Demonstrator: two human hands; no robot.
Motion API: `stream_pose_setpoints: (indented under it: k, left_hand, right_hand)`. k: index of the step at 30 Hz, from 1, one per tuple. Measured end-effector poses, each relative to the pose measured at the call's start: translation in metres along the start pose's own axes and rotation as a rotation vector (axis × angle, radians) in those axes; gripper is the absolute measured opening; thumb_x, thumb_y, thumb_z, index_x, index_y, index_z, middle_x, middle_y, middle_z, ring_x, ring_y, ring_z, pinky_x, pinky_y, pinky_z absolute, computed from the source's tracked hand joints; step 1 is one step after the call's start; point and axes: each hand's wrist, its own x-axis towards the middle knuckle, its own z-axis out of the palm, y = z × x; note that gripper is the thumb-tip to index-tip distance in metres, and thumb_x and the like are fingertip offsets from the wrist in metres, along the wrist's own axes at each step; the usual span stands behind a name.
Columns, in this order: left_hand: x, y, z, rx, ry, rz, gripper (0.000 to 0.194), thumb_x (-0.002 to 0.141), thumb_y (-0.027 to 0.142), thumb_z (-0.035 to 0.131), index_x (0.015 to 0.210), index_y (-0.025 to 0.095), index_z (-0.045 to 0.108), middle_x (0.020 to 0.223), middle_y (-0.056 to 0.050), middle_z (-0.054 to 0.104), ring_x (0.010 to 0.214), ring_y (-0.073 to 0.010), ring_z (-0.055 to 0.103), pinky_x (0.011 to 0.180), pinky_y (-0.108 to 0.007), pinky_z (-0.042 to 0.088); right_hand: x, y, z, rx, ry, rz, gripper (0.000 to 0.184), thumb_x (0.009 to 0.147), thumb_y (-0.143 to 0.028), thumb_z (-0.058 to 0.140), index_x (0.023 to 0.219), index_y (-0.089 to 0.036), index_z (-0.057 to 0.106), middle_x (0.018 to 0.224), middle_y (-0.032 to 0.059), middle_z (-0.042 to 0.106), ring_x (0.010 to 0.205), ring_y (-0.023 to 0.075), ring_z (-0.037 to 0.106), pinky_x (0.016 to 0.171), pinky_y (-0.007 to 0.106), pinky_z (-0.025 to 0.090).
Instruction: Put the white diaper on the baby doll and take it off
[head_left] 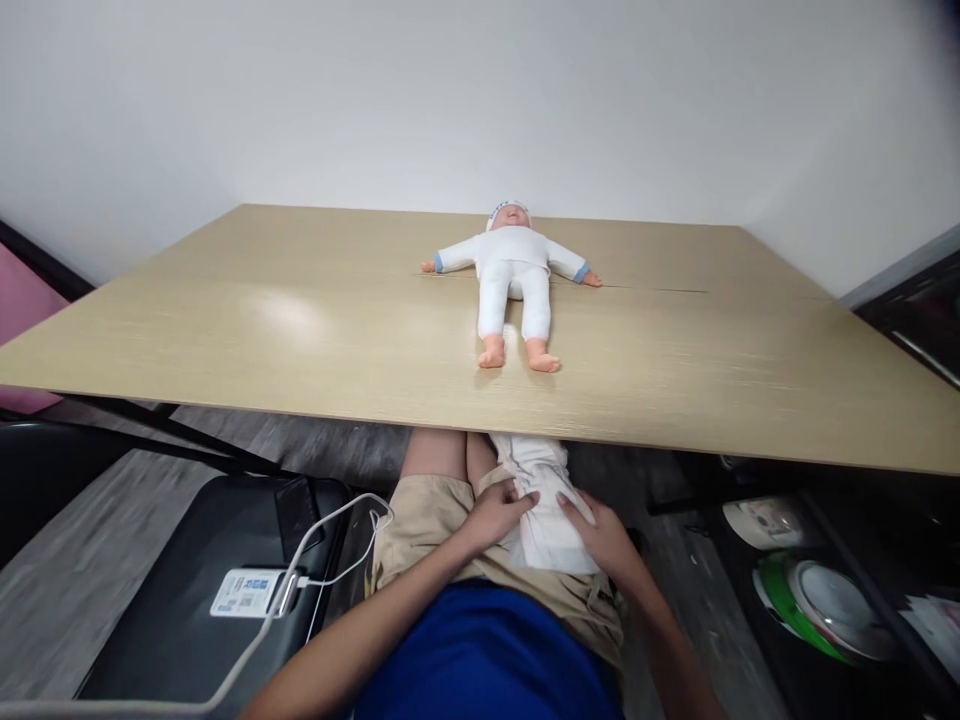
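Note:
A white diaper [551,510] lies unfolded lengthwise across my lap, its far end passing under the table's front edge. My left hand [499,512] grips its left side, thumb on top and fingers curled beneath. On the opposite side my right hand [604,535] pinches the diaper's edge, thumb also on top. Beyond the edge, a baby doll [514,275] in a white suit and cap rests on its back on the table, arms spread and feet toward me. Neither hand touches the doll.
The light wood table [300,350] reaches back to a white wall. To my left, a black seat [187,540] carries a phone [298,515] and a white power bank [251,593] with a cable. At lower right are dark shelves with a green-rimmed round item [795,605].

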Motion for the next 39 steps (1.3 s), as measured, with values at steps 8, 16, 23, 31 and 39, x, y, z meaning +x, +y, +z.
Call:
stream_pose_setpoints:
  k: [8,16,23,31,39]
  left_hand:
    - [-0.157,0.148,-0.02,0.065,0.029,0.479,0.022,0.103,0.042,0.065,0.114,0.026,0.075,0.124,-0.007,0.075,0.125,-0.0281,0.064,0.113,-0.042,0.051]
    - [-0.152,0.18,-0.04,0.117,0.146,0.683,0.033,0.106,0.034,0.063,0.138,0.031,0.069,0.15,-0.005,0.067,0.137,-0.0274,0.06,0.123,-0.045,0.044]
    - [-0.101,0.101,-0.046,-0.146,0.219,0.359,0.053,0.104,0.058,0.064,0.147,0.028,0.068,0.16,-0.012,0.061,0.151,-0.0344,0.052,0.132,-0.053,0.039]
    - [-0.083,0.049,-0.049,-0.198,0.232,0.076,0.062,0.098,0.068,0.066,0.147,0.03,0.069,0.166,-0.01,0.056,0.157,-0.0346,0.048,0.135,-0.051,0.035]
    - [-0.082,0.047,-0.054,-0.098,0.177,0.126,0.052,0.101,0.062,0.064,0.144,0.032,0.072,0.155,-0.009,0.065,0.147,-0.0319,0.057,0.13,-0.047,0.043]
  right_hand:
    - [-0.151,-0.125,-0.057,0.152,0.004,-0.055,0.065,0.094,-0.069,0.071,0.141,-0.025,0.074,0.135,0.0109,0.079,0.114,0.0319,0.078,0.091,0.032,0.067]
    - [-0.154,-0.175,-0.029,0.27,0.228,-0.162,0.063,0.094,-0.067,0.072,0.136,-0.021,0.076,0.125,0.0117,0.082,0.106,0.0301,0.081,0.079,0.027,0.068]
    - [-0.095,-0.136,0.018,0.194,0.204,-0.184,0.062,0.099,-0.066,0.066,0.139,-0.02,0.074,0.143,0.0128,0.075,0.13,0.0309,0.075,0.105,0.033,0.066]
    - [-0.065,-0.08,0.035,-0.003,0.224,-0.181,0.051,0.102,-0.062,0.061,0.132,-0.023,0.075,0.119,0.0102,0.084,0.102,0.0268,0.083,0.077,0.026,0.068]
    - [-0.02,-0.119,0.003,-0.379,0.487,-0.576,0.049,0.103,-0.046,0.06,0.146,-0.024,0.059,0.136,0.0173,0.069,0.123,0.038,0.065,0.109,0.06,0.051]
